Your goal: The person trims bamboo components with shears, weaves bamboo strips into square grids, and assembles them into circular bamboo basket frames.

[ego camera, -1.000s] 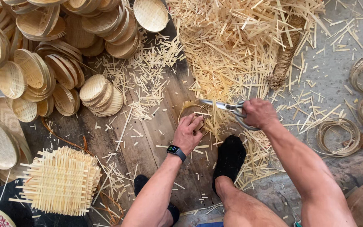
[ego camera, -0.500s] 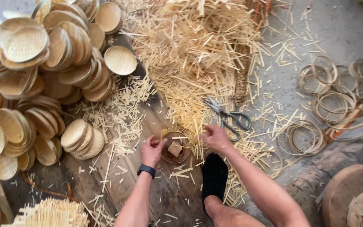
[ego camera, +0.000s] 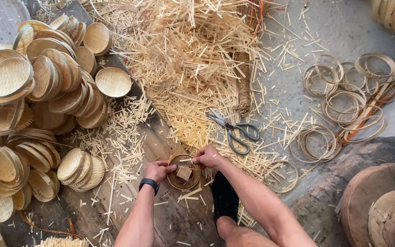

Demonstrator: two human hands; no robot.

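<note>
**Gripping a small bamboo ring over the wooden board**

Both hands are down at the small woven ring (ego camera: 183, 172) on the plank floor (ego camera: 170, 219). Left hand (ego camera: 157, 170), smartwatch (ego camera: 148, 184) on the wrist, pinches the ring's left rim; right hand (ego camera: 208, 157) pinches the upper right rim along with a thin bamboo strip. A small wooden block (ego camera: 184, 173) sits inside the ring. Scissors (ego camera: 233, 129) lie released on the pile of bamboo offcuts (ego camera: 184, 59), just above the right hand and apart from it. Stacks of finished woven trays (ego camera: 33, 105) crowd the left side; loose bamboo hoops (ego camera: 344, 100) lie well off to the right on the concrete. The person's black shoe (ego camera: 225, 197) rests just below the ring.
</note>
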